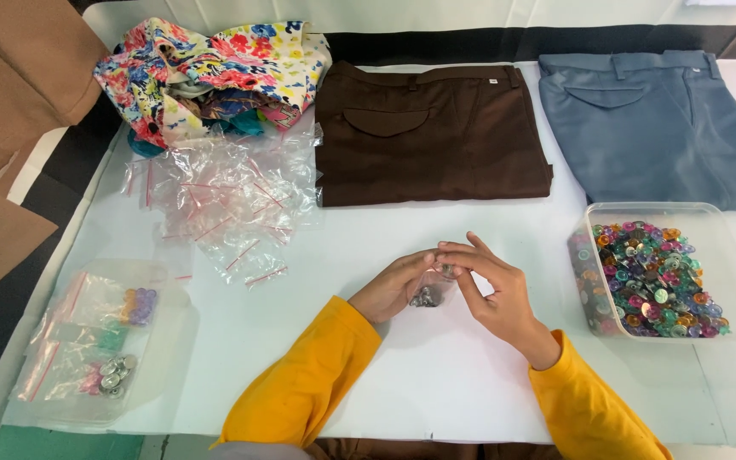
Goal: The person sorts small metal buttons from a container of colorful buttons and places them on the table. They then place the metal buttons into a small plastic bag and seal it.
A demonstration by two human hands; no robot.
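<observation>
At the far left, brown cardboard is lying over the edge of the white tabletop. Near the front left corner, a clear tray is holding small zip bags with red seal strips; one is carrying yellow and purple buttons, one green ones, one silver ones. Behind it, a loose heap of empty clear bags with red strips is spreading across the tabletop, and a crumpled floral cloth is sitting at the back edge, touching the heap.

In the middle, at the back, brown trousers are lying folded, with a small white square label near the waistband. In front of them, both hands are meeting above the tabletop, each coming out of a yellow sleeve. The left hand is curling its fingers around a small clear bag, which is holding some silver buttons at its bottom. The right hand is pinching the top of the same bag with thumb and forefinger, while its other fingers are standing slightly spread.

To the right, blue trousers are lying folded at the back. In front of them, a clear square box is carrying many shiny buttons in pink, green, blue and orange, well apart from the hands.
</observation>
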